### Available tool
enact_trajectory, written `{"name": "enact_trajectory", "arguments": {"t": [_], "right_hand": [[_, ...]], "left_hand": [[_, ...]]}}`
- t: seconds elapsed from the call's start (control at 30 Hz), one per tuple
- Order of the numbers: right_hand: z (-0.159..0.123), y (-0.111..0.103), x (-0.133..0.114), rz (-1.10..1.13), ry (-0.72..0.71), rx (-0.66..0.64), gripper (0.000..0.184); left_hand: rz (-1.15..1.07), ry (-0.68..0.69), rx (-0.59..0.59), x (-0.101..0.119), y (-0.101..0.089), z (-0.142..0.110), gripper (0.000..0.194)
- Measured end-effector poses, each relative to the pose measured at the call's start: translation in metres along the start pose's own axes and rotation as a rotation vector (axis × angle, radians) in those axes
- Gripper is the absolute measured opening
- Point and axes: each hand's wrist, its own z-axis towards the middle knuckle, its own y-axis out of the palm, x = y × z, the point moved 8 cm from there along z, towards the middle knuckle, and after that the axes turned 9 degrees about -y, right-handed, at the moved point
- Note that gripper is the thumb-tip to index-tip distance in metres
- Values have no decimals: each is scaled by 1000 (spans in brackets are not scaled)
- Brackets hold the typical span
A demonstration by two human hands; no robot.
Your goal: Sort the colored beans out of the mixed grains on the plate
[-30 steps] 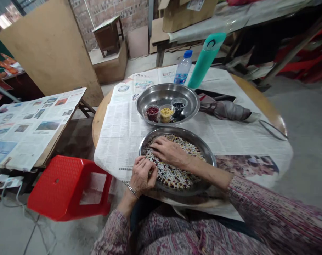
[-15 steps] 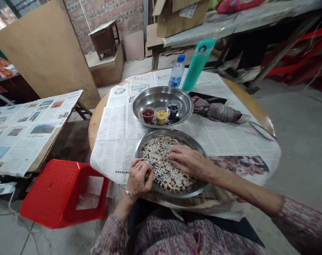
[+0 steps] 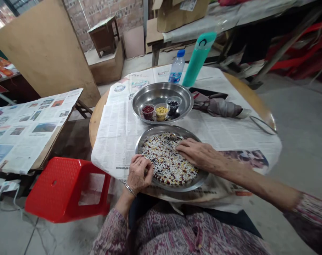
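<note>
1. Pan [image 3: 186, 131], steel, round: centre of frame, on the newspaper-covered table [image 3: 96, 124]; holds mixed grains and beans [image 3: 167, 156], white, yellow and dark.
2. Left hand [image 3: 139, 173]: at the pan's left rim, fingers curled; from where I stand, I cannot tell what they grip.
3. Right hand [image 3: 195, 152]: well apart from the left, fingers bent over the mix's right side; any pinch hidden.
4. Basin [image 3: 155, 95], steel, just above the pan in frame: three clear cups, red beans [image 3: 147, 110], yellow ones [image 3: 161, 112], black ones [image 3: 173, 104].

Round wooden tabletop [image 3: 96, 122], pretty much covered in newspaper [image 3: 111, 134]. Sitting on that: near bowl [image 3: 184, 132], far bowl [image 3: 161, 92], water bottle [image 3: 176, 69], teal flask [image 3: 197, 63], grey bundle [image 3: 220, 107].
</note>
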Motion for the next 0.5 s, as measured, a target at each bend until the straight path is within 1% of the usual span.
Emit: {"name": "enact_trajectory", "arguments": {"t": [0.1,0.23,0.3,0.4,0.47,0.5], "right_hand": [[-14,1,-14,75,21,12,22],[-12,4,-37,212,76,55,19],[-4,9,-52,284,67,53,19],[16,18,-74,345,-3,19,18],[29,22,-80,312,-38,7,18],[34,21,-79,277,-39,14,19]], "left_hand": [[-1,-19,-14,-1,1,0,11],[0,-29,-16,-2,1,-1,10],[6,-32,-13,-2,0,-1,10],[12,-31,-14,-2,1,-1,10],[10,-24,-10,-2,1,-2,11],[9,-21,-7,-2,0,-2,10]]}}
